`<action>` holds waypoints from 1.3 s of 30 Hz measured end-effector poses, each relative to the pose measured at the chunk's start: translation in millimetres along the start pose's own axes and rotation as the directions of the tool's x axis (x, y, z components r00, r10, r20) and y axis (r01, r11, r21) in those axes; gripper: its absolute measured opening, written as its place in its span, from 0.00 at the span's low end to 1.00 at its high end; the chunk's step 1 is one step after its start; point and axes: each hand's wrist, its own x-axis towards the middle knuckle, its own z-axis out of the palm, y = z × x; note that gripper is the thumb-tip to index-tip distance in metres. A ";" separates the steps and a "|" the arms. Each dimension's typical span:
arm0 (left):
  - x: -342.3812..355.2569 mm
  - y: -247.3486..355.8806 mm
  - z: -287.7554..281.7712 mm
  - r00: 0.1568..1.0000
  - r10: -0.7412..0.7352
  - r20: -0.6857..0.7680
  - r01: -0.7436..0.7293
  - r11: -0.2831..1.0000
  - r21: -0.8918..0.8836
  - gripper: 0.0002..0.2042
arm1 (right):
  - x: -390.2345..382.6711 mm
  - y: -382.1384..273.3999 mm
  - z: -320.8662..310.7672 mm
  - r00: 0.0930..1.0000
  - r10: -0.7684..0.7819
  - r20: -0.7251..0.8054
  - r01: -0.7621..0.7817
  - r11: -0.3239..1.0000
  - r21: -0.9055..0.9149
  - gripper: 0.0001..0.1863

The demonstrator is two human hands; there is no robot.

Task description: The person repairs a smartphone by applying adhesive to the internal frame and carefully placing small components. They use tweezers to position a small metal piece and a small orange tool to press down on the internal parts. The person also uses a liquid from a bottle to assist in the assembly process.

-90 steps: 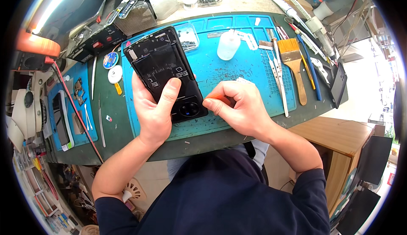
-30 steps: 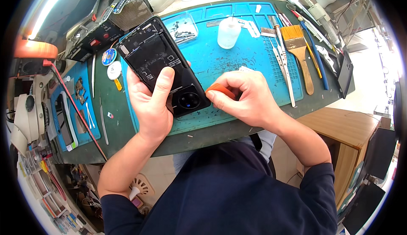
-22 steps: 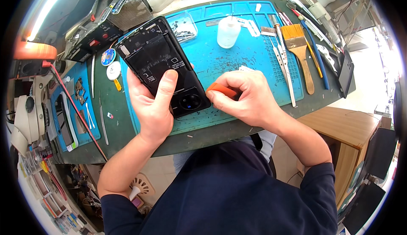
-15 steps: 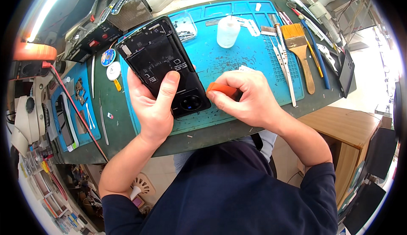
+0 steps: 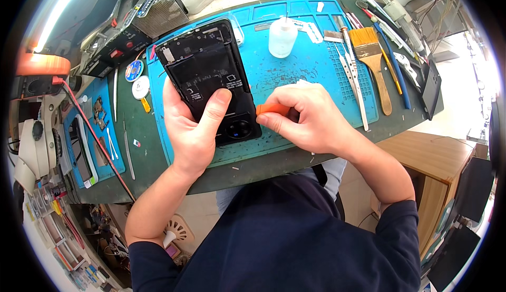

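Observation:
My left hand (image 5: 192, 126) grips a black smartphone (image 5: 203, 63) with its back cover off, thumb lying across the battery area and fingers under the far edge. The phone is tilted, its round camera module (image 5: 239, 127) at the end nearest me. My right hand (image 5: 311, 115) pinches a flat orange pry tool (image 5: 273, 110) between thumb and fingers. The tool's tip is at the phone's right edge, close to the camera module; whether it sits in the seam I cannot tell. Both hands are above the blue work mat (image 5: 305, 76).
A clear dispenser bottle (image 5: 283, 38) stands beyond my hands. To the right lie tweezers (image 5: 357, 89), a wide brush (image 5: 371, 60) and a blue-handled tool (image 5: 401, 89). Solder spools (image 5: 140, 87) and a slim metal blade (image 5: 128, 152) lie left. A black boxy device (image 5: 118, 44) stands at the back left.
The phone has turned slightly clockwise, its far end swinging right. My left hand turned with it. My right hand keeps the orange tool at the phone's edge.

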 end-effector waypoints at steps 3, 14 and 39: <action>-0.5 -0.1 -1.0 1.000 0.000 0.013 0.000 1.000 0.010 0.21 | 2.5 -0.3 -3.6 0.998 0.028 0.053 -0.027 1.000 -0.005 0.13; 0.1 1.6 -0.4 0.998 -0.005 0.056 0.003 1.000 0.021 0.22 | 4.5 -1.5 -8.8 0.993 0.039 0.108 -0.040 0.999 0.012 0.13; 6.3 7.7 2.7 0.990 -0.064 0.123 0.058 0.997 0.049 0.24 | 7.3 2.7 -14.1 0.989 -0.124 0.079 0.121 0.992 0.036 0.08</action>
